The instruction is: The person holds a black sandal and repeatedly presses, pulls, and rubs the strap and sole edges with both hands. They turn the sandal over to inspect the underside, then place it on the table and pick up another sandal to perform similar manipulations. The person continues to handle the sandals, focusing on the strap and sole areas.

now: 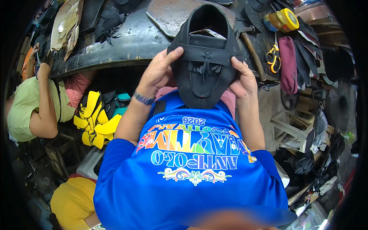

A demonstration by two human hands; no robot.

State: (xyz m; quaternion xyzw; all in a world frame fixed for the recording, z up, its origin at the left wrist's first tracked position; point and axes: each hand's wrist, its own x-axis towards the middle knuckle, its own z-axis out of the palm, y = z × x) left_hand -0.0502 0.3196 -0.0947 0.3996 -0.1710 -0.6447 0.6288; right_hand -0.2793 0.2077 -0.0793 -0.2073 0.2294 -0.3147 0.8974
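Between my two hands I hold a black shoe upper [207, 82], its toe toward me and its oval opening away from me. A strap with a small tassel crosses its front, and a stitched seam curves round the toe. My left hand [161, 71] grips its left side, thumb on top at the strap's end. On the opposite side my right hand [243, 79] holds it the same way, thumb on the strap's right end. The fingers under the upper are hidden. Some pale lining shows inside the opening.
Beyond the upper is a dark worktable [126, 42] with a flat slab [165, 15], a hammer [253, 53], orange-handled scissors [273, 57], a maroon pouch [287, 65] and a yellow-lidded jar [283, 20]. Yellow cut pieces [96, 119] lie at left, near a person in light green [25, 107].
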